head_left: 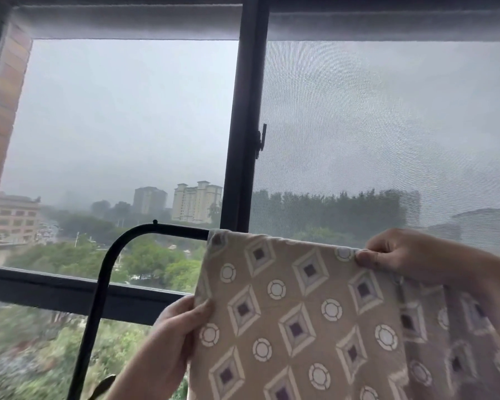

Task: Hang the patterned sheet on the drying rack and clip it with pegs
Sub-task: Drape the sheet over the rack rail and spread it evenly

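The patterned sheet [298, 310], beige with diamonds and circles, hangs folded over the top bar of the black drying rack [107, 269]. My left hand [176, 333] pinches the sheet's left edge, thumb on the front, partway down. My right hand [404, 255] grips the fabric at the fold on the top bar, to the right. The rack's bar under the sheet is hidden. No pegs are in view.
A large window with a black frame [243, 116] stands right behind the rack, with a mesh screen [387, 125] on the right pane and a latch [261, 140] on the middle post. Buildings and trees show outside.
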`<action>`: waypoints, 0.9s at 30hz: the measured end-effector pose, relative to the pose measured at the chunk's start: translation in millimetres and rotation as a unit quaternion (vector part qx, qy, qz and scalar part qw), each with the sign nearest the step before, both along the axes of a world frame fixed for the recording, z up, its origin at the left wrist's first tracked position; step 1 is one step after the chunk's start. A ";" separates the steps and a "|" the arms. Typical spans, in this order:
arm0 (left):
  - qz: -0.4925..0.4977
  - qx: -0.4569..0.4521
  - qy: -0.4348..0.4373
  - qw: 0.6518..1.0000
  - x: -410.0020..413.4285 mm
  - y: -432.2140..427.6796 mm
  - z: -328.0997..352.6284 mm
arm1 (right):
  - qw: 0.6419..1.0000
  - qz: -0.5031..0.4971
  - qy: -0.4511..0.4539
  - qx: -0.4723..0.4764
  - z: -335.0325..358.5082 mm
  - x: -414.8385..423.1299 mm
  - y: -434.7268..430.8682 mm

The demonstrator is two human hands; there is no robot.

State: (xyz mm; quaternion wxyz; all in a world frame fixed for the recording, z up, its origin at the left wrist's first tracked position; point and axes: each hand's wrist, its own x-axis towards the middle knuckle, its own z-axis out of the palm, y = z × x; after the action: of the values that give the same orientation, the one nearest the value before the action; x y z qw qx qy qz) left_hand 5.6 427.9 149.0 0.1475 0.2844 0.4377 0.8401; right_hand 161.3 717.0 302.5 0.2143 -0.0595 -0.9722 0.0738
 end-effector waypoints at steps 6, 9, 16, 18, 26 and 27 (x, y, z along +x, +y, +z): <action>0.189 -0.020 0.114 0.975 -0.3 -3.6 -12.0 | 1.000 -0.004 0.000 0.020 2.7 1.2 0.2; 0.255 -0.062 0.202 0.944 4.4 -3.6 19.1 | 1.000 0.003 0.017 0.017 6.4 -0.8 3.7; 0.373 -0.089 0.403 0.831 12.7 21.5 131.7 | 0.996 0.072 0.043 -0.021 9.3 3.5 12.2; 0.392 -0.068 0.425 0.813 1.1 31.1 162.3 | 0.994 0.088 0.045 -0.043 10.1 8.3 11.2; 0.349 -0.269 0.373 0.817 -71.1 59.5 171.7 | 0.995 0.086 0.041 -0.030 7.7 26.6 5.4; 0.328 -0.325 0.369 0.807 -72.5 60.7 173.0 | 0.995 0.086 0.038 -0.024 6.6 28.2 4.4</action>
State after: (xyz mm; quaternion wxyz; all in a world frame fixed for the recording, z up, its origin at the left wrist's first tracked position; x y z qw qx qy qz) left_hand -66.8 488.6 321.9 -0.2253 0.3478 0.7740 0.4788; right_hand 189.4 721.4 309.1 0.2427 0.0220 -0.9627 0.1176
